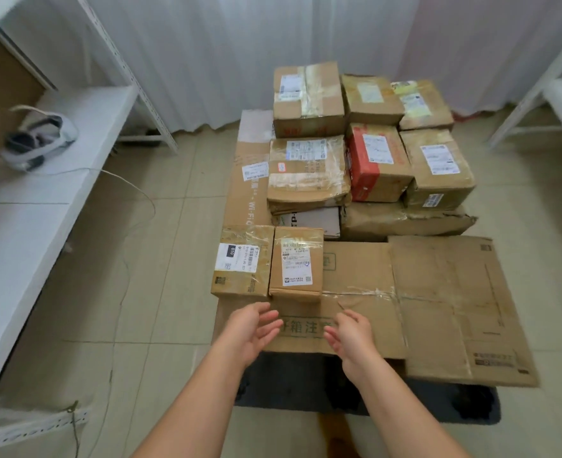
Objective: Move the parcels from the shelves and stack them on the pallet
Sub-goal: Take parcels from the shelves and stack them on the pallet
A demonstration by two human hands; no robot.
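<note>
Readable writing: the near-left parcel point(242, 261) is carrying a white label printed "010"; the long flat carton point(252, 190) under the stack is showing "Wi-Fi" along its side; a white box point(309, 221) wedged low in the stack is showing "TP-" on its edge; the flattened cardboard sheet point(365, 285) is bearing large green Chinese characters, partly covered by the hands; other labels are too small to read.

Parcels: all are brown cardboard, creased and wrapped in clear tape, most with white shipping labels; one point(377, 161) is banded with red tape; a crushed wide parcel point(405, 221) is lying at the bottom right of the stack. The stack is sitting at the far end of the cardboard-covered pallet point(464, 312), two layers high in places; the two small parcels, the "010" one and its neighbour point(296, 262), are standing side by side, touching, at the near-left corner. A dark mat point(454, 404) is showing beneath the near edge.

Hands: the left hand point(251, 328) and right hand point(350, 332) are hovering just short of the two small parcels, palms facing each other, fingers loosely spread, gripping nothing.

Shelving: a white shelf point(41, 200) at left is holding a grey headset point(38, 140) with a trailing cable.
</note>
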